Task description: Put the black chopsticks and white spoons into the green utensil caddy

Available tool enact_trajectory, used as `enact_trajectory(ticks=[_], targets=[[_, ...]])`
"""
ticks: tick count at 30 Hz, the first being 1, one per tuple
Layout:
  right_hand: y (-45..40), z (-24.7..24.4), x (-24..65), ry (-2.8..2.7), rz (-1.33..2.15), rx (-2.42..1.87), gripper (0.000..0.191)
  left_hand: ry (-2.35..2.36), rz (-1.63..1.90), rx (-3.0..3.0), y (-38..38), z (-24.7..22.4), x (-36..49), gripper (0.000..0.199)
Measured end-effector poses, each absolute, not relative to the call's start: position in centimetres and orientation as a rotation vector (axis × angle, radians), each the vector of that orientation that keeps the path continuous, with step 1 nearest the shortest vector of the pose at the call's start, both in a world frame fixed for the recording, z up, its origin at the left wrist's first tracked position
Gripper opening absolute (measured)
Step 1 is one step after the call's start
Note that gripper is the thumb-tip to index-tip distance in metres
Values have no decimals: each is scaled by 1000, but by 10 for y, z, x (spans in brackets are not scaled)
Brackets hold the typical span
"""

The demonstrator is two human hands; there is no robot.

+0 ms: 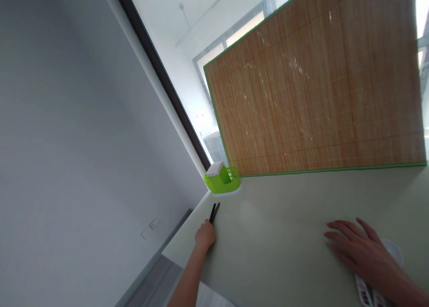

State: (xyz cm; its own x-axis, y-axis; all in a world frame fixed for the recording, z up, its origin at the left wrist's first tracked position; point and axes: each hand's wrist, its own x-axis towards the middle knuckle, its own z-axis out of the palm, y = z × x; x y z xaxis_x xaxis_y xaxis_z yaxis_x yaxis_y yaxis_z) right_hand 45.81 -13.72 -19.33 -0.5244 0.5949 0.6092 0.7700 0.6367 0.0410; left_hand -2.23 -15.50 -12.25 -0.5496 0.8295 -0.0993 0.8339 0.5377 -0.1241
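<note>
My left hand point(205, 234) is closed around a pair of black chopsticks point(214, 212) at the table's left edge. Their far ends stick out past my fist, slightly apart, towards the green caddy point(223, 182). Over at the right, my right hand point(365, 249) is open with its fingers spread low above or on the table; whether it touches the surface I cannot tell. Beneath it lie white spoon-like pieces point(363, 293) with printed marks on their handles. A round white part point(393, 252) shows beside the wrist, and my hand hides the middle.
The pale table point(268, 226) spreads between my hands. At its back a brown bamboo mat point(315, 92) with green edging hangs on the glass. The green caddy has a white slotted part and a white base. A grey wall point(83, 141) stands left of the table.
</note>
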Motion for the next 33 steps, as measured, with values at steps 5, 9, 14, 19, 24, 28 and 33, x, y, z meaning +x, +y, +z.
enact_trajectory(ticks=[5,9,14,19,24,28,33], targets=[[-136,-195,458,-2313,-386,-1067,21,2763,-232,1589,-159,-131,3,31],[-137,-194,457,-2315,-380,-1073,21,2778,-226,1681,-159,-137,26,34],[-139,-189,456,-2304,-387,-1101,21,2755,-261,1738,-157,-134,41,37],[-140,-187,455,-2300,-375,-1107,21,2663,-287,1768,-158,-124,45,36],[-140,-186,453,-2300,-339,-1091,25,2486,-282,1865,-167,-123,93,32],[-144,-181,446,-2331,-251,-1043,39,2289,-170,2082,-181,-133,173,37],[-152,-178,440,-2346,-204,-1029,42,2089,-4,2238,-198,-152,272,40]])
